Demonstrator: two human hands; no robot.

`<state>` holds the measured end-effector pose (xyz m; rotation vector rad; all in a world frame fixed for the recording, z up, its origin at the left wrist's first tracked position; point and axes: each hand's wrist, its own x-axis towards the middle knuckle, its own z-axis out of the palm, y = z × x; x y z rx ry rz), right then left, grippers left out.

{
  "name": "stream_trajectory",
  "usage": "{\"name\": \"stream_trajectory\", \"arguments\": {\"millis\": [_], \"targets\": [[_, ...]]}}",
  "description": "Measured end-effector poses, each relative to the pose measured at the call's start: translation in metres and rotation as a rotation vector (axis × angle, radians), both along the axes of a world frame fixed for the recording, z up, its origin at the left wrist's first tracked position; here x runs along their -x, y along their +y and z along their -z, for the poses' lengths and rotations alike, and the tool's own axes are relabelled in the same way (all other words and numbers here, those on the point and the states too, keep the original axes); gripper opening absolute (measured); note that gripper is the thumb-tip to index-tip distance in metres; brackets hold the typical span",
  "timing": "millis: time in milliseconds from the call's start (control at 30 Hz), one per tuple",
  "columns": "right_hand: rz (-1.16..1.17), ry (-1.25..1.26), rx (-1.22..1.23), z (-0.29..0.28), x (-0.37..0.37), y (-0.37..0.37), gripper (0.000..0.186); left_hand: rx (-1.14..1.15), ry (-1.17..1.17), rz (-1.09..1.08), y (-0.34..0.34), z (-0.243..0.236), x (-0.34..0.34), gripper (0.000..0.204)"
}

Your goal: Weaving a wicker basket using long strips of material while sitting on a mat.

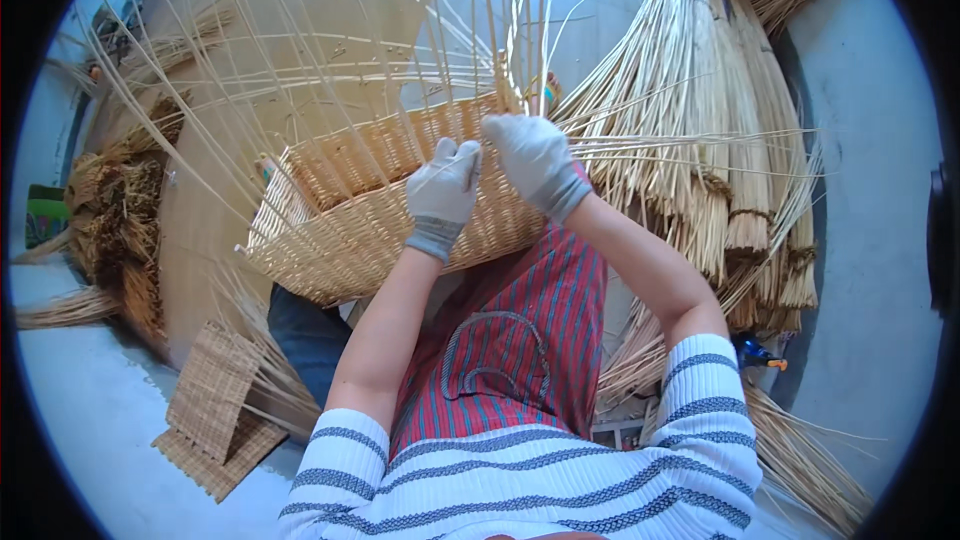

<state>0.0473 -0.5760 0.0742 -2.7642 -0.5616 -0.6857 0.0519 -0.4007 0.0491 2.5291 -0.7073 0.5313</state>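
Observation:
A rectangular wicker basket [350,240] tilts across my lap, with long upright stakes [375,70] fanning up and away from its walls. White knitted gloves with grey cuffs cover both hands. My left hand [443,188] is closed at the top of the near wall, thumb and fingers pressed together; whatever lies between them is hidden. Just to its right, my right hand [532,158] is closed around wicker strands by the basket's right end. Loose strands [690,143] stretch out to the right beside that hand.
Large tied bundles of pale strands [690,90] stand at the right. A blue bottle with an orange nozzle [762,353] sits near my right elbow. Brown fibre bundles [120,215] lie at the left, and flat woven mats [215,380] at the lower left. A striped red apron [560,330] covers my lap.

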Motion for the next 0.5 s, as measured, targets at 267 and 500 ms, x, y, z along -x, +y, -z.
{"name": "stream_trajectory", "arguments": {"millis": [267,500], "targets": [[-0.039,0.039,0.072,-0.091,0.022,-0.062,0.028,0.040,0.001,-0.042,-0.009,-0.002,-0.007,0.014],[0.085,0.353,-0.794,-0.026,0.046,-0.029,0.044,-0.008,0.100,-0.003,-0.004,-0.011,0.032,0.055]]}}
